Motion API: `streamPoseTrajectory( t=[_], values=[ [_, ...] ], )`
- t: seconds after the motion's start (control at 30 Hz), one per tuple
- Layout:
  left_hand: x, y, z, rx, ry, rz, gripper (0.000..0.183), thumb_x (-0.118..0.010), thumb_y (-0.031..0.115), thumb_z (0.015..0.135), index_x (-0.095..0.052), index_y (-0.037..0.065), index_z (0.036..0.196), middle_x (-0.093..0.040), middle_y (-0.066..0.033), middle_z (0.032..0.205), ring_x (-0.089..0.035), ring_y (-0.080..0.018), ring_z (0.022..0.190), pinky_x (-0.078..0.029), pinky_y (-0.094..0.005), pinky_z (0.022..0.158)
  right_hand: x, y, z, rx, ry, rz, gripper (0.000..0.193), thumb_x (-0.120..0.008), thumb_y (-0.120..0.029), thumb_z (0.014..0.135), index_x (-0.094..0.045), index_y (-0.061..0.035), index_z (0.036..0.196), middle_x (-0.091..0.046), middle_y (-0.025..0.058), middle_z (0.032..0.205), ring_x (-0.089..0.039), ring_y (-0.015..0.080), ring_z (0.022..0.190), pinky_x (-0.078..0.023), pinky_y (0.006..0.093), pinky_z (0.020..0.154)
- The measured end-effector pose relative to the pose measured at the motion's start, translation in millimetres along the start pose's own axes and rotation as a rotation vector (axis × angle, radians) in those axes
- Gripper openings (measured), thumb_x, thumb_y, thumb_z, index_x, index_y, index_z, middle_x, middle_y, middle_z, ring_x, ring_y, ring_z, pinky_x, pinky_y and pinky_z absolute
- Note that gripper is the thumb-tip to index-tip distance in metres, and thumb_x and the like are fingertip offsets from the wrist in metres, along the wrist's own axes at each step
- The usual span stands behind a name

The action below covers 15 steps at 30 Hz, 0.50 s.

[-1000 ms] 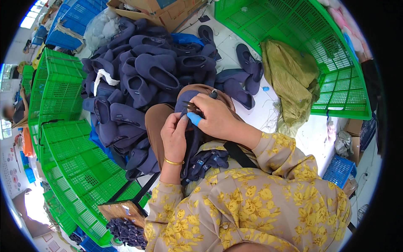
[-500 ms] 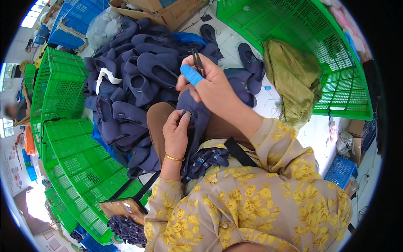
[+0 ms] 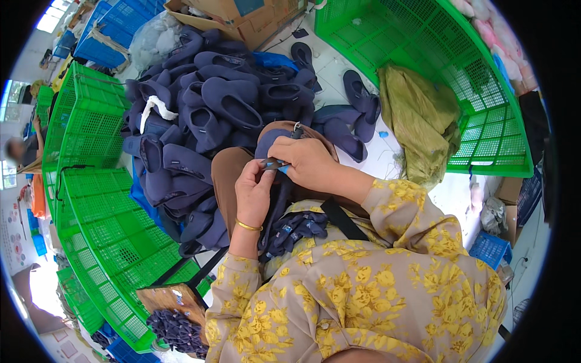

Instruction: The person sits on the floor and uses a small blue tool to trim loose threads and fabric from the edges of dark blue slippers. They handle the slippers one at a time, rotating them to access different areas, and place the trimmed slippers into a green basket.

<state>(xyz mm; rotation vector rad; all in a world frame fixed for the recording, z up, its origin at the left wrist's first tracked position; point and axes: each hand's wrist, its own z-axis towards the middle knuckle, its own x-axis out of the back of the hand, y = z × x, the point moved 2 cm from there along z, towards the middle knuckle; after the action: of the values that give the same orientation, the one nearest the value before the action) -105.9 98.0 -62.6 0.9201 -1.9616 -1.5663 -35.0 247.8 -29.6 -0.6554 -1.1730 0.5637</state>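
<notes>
Head view: the right hand (image 3: 311,160) has its grip closed around dark snips (image 3: 274,164), blades pointing to the left hand (image 3: 252,192), whose thumb and fingers pinch a navy shoe (image 3: 270,139). That shoe lies over the brown-trousered knee (image 3: 322,134), partly beneath both hands, probably so the knee backs it while the left grip steadies it. Beyond, a shoe pile (image 3: 175,130) sits leftward, seemingly for easy reach.
</notes>
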Motion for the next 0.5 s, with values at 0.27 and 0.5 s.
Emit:
streamPoseTrajectory(
  t=[0.27, 0.5],
  values=[
    [-5.0, 9.2, 3.5, 0.064, 0.032, -0.043, 0.01, -0.061, 0.011, 0.095, -0.063, 0.001, 0.095, -0.06, 0.0031, 0.086, -0.055, -0.0044, 0.076, -0.052, -0.0229, 0.068, 31.2, -16.2, 28.8, -0.482, 0.182, 1.317, 0.012, -0.059, -0.006, 0.093, -0.055, -0.0095, 0.103, -0.061, 0.0032, 0.083, -0.045, 0.0077, 0.051, -0.035, 0.0238, 0.046],
    [1.8, 9.5, 0.5, 0.13, -0.058, -0.091, 0.016, -0.059, 0.016, 0.097, -0.061, 0.002, 0.089, -0.058, 0.0023, 0.084, -0.055, -0.0055, 0.075, -0.052, -0.0234, 0.067, 205.0, -57.3, 8.4, -0.008, 0.151, 1.536, 0.012, -0.048, -0.017, 0.098, -0.05, -0.0067, 0.104, -0.039, 0.0, 0.075, -0.035, 0.0087, 0.056, -0.031, 0.0241, 0.05]
  ],
)
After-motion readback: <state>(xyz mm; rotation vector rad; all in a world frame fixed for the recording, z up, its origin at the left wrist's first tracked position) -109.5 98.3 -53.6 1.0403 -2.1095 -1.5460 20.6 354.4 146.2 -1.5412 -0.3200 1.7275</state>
